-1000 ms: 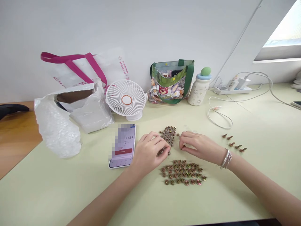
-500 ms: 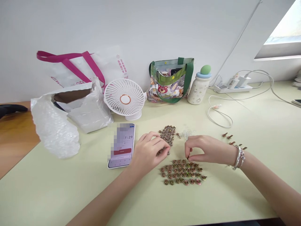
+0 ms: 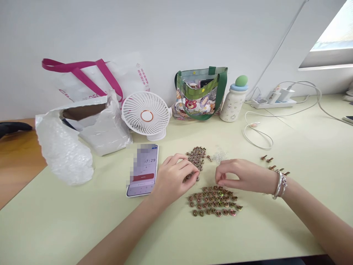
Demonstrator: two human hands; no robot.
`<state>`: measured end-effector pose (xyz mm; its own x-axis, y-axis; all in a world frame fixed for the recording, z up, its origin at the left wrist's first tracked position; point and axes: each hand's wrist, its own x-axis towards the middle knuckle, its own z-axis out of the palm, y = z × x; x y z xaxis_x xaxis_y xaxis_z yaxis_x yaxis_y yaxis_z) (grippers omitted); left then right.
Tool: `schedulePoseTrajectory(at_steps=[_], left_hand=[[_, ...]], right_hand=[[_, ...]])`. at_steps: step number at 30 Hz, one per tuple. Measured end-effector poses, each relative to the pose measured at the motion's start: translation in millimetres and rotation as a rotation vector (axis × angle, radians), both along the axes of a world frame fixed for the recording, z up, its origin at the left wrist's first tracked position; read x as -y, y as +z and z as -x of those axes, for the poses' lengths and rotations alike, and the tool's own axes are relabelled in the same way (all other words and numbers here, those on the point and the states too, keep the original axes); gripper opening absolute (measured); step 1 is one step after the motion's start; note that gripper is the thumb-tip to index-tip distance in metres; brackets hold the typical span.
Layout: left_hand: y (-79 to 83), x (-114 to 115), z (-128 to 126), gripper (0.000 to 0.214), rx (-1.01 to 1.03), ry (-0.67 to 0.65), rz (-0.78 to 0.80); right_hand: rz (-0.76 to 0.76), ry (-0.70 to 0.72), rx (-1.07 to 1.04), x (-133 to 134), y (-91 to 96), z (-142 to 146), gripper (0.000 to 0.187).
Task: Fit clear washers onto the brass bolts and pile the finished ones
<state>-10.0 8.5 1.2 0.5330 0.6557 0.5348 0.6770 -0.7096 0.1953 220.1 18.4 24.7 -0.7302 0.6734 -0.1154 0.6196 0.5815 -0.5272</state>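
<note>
Low in the middle of the frame, small round metal pieces [image 3: 214, 201] lie in rows on the pale green table [image 3: 176, 235]. Just above their top row is the right hand [image 3: 242, 176], a bracelet at its wrist. Its thumb and fingertips are pinched together, and whether a piece sits between them cannot be told. To the left of it, the left hand [image 3: 175, 178] is curled with its fingertips on the lower end of a loose heap of the same pieces [image 3: 196, 158]. Whether it grips any is not clear.

A phone [image 3: 143, 170] lies flat just left of that hand. A few screws [image 3: 268, 163] lie right of centre, beyond the right wrist.

Farther back stand a white fan [image 3: 146, 115], a crumpled plastic bag [image 3: 64, 147] at the left, and a white tote with pink handles [image 3: 91, 79] against the wall. A clear bag with green straps [image 3: 201, 94] and a white bottle [image 3: 234, 101] stand in the upper middle. A power strip [image 3: 271, 103] lies at the upper right.
</note>
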Motion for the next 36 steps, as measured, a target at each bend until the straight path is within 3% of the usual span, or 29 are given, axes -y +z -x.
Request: schedulePoseTrajectory(at_steps=[5, 10, 19, 28, 36], left_hand=[[0.4, 0.6, -0.4, 0.010, -0.010, 0.003, -0.010], [-0.3, 0.5, -0.6, 0.011, -0.025, 0.001, -0.023], [-0.5, 0.4, -0.9, 0.011, -0.019, 0.012, -0.004], [-1.3, 0.5, 0.8, 0.012, 0.027, 0.050, 0.036], [0.4, 3.7, -0.6, 0.006, 0.089, 0.090, -0.060]], right_hand=[[-0.252, -0.140, -0.137, -5.8, -12.8, 6.6, 0.015], [-0.416, -0.074, -0.187, -11.6, -28.8, 20.2, 0.019], [-0.471, -0.174, -0.198, -14.2, -36.2, 27.7, 0.007], [-0.365, -0.201, -0.535, 1.6, -23.4, 29.9, 0.005], [-0.324, -0.218, -0.520, 3.9, -24.2, 31.3, 0.009]])
